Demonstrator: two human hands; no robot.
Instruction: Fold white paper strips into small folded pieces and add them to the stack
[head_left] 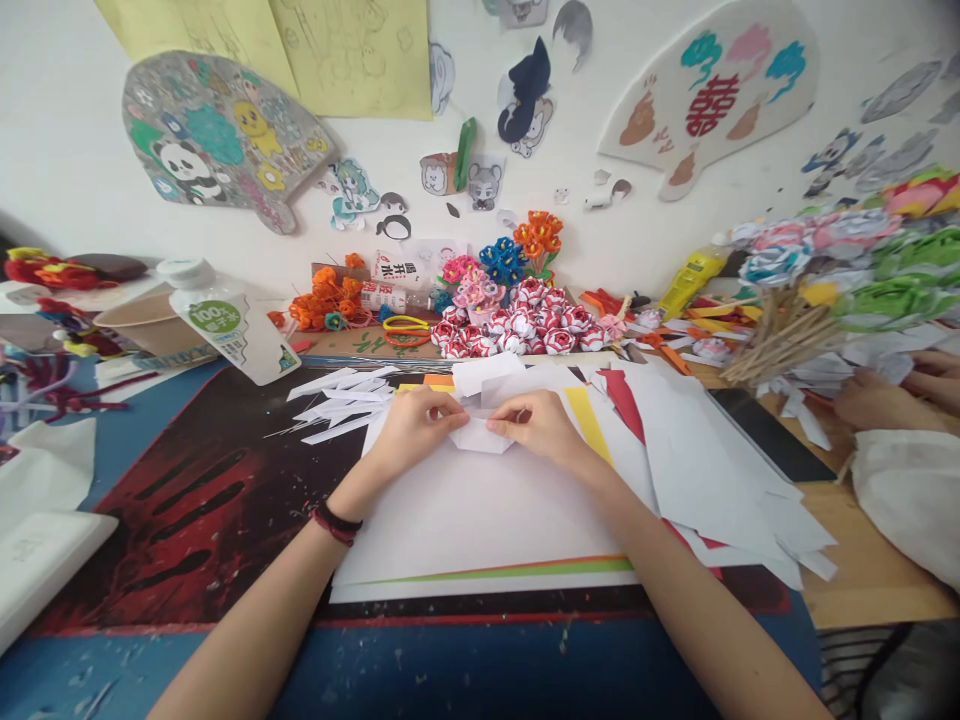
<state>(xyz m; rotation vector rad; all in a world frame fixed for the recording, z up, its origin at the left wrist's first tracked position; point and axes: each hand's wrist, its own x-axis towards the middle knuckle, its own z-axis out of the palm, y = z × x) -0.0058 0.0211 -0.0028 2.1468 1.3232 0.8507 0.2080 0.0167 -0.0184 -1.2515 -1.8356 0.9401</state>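
Observation:
A small folded piece of white paper [481, 437] is held between my two hands, above a stack of large white sheets [487, 520]. My left hand [420, 425] pinches its left side between thumb and fingers. On its right side, my right hand [536, 425] pinches it the same way. Just behind my fingers lie more white paper pieces [489, 374]. A pile of cut white strips [349, 400] rests to the left of my left hand.
Paper flowers [525, 320] and orange-handled scissors [406, 330] lie at the back. A white bottle [232, 325] stands at the left. Loose white sheets [705, 450] spread rightward near a black phone-like slab [772, 435]. Another person's hands [885, 400] hold paper at far right.

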